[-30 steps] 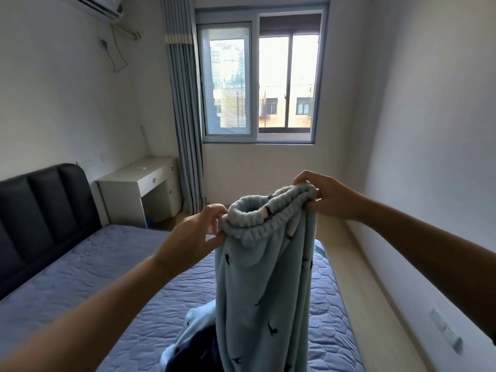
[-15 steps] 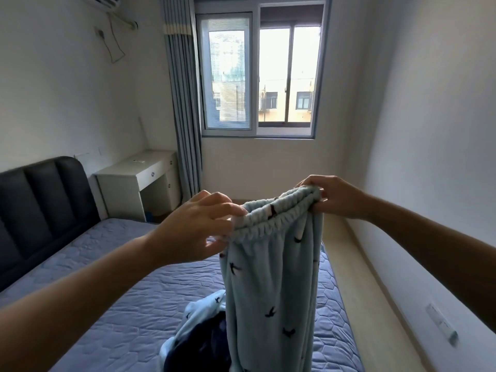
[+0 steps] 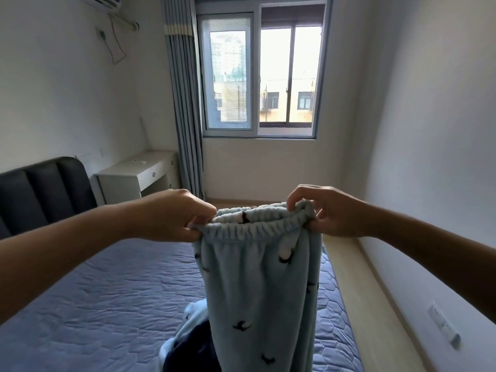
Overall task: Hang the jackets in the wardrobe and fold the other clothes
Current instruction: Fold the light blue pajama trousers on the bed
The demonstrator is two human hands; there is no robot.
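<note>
Light blue fleece trousers (image 3: pixel 260 285) with small dark bird prints hang upright in front of me over the bed. My left hand (image 3: pixel 171 216) pinches the left end of their elastic waistband, and my right hand (image 3: pixel 330 210) pinches the right end. The waistband is stretched level between both hands, and the legs drop straight down out of view. Below them a heap of clothes (image 3: pixel 188 342), light blue and dark navy, lies on the mattress, partly hidden by the trousers.
The bed (image 3: pixel 102 304) has a blue quilted cover and a black padded headboard (image 3: pixel 40 189) at the left. A white desk (image 3: pixel 137 175) stands in the far corner by a grey curtain (image 3: pixel 182 103) and window. A strip of wooden floor (image 3: pixel 373 296) runs along the right wall.
My left hand has moved left along the waistband and pulled it out flat and level. Earlier the waistband was bunched and tilted, higher on the right side.
</note>
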